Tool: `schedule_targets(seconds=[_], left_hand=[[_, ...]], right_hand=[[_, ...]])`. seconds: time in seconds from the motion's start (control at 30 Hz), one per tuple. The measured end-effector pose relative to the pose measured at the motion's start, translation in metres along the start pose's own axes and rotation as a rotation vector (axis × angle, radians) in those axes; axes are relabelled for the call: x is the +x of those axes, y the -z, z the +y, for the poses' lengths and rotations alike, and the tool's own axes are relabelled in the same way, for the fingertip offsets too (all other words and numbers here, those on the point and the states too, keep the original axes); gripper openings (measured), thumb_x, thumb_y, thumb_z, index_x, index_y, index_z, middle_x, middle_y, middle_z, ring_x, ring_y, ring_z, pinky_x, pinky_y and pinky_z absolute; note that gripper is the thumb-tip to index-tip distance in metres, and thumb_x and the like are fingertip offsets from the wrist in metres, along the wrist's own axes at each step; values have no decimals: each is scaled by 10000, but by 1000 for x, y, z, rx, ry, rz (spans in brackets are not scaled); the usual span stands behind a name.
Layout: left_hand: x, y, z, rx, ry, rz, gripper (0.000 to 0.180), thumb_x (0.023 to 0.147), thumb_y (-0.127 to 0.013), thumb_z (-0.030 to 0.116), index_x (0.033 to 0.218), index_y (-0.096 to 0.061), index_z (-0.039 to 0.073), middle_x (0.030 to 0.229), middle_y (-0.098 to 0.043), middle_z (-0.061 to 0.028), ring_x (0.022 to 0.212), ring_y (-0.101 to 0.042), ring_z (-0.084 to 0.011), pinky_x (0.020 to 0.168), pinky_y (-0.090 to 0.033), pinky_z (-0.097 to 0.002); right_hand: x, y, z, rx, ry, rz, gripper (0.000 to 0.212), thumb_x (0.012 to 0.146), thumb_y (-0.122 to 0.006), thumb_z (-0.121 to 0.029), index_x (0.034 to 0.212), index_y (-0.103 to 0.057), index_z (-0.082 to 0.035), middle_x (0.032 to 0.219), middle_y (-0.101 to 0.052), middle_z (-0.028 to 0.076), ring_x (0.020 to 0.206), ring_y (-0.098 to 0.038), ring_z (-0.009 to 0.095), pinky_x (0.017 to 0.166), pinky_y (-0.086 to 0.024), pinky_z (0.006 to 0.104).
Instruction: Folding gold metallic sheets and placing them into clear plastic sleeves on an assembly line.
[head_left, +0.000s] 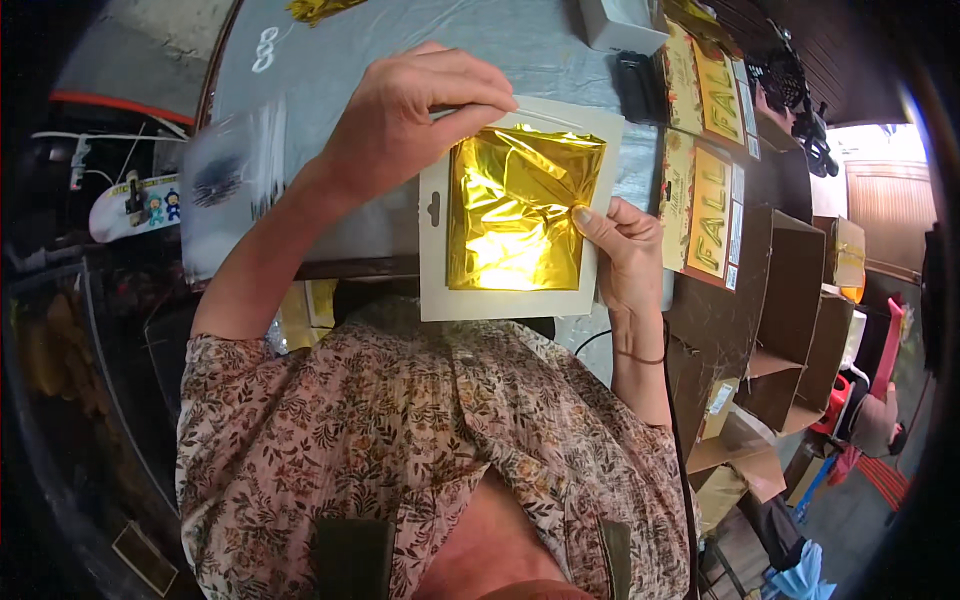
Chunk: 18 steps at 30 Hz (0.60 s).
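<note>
Upright in front of my chest is a white backing card point(435, 275) with a hang hole at its left side. Folded shiny gold foil point(505, 220) lies flat against its front. My left hand point(425, 100) reaches over the card's upper left, thumb and fingers pressed together at the top edge; a thin pale edge runs below the fingers. Around the card's right side closes my right hand point(628, 245), its thumb pressing on the foil and wrinkling it. The other fingers of that hand curl at the card's edge, partly hidden.
A table point(390, 30) under a grey-blue cover stands ahead. Clear plastic bags point(235, 190) lie on its left. At right are printed packages point(695, 210), a black tray point(637, 88) and a white box point(620, 25). Open cardboard boxes point(790, 290) stand farther right.
</note>
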<state>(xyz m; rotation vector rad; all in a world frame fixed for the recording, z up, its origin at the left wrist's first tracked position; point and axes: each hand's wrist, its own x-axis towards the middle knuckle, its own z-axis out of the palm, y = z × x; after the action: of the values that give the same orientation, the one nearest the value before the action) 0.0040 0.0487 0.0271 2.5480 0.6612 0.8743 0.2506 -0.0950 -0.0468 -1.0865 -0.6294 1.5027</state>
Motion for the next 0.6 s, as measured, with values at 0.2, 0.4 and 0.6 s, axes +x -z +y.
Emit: schedule_targets(seconds=[0.2,0.4,0.6], left_hand=[[-19,11,3,26,-8,38,133,910,-684,82,1012,-756,34,1162,-718,-69,1020,-657,-246,899,-517,-365],[-64,37,2,-75,163,100,191,975,-634,78,1127,-732,18,1238,-690,-95,1097,-651,-221,929,-518,-334],[-204,109,-49,164,484,154,168,931,-697,96,1081,-745,36,1069,-721,-69,958,-683,-187,834,-530,-300]], right_hand=[[-3,-16,7,-30,37,-27,144,901,-717,-1,1035,-736,47,980,-757,96,826,-680,112,788,-534,254],[0,-23,10,-251,19,6,181,917,-692,-98,1041,-726,29,946,-726,46,820,-625,100,768,-452,224],[14,-10,18,-95,90,65,133,903,-697,-22,1029,-721,17,982,-745,67,823,-678,122,788,-513,236]])
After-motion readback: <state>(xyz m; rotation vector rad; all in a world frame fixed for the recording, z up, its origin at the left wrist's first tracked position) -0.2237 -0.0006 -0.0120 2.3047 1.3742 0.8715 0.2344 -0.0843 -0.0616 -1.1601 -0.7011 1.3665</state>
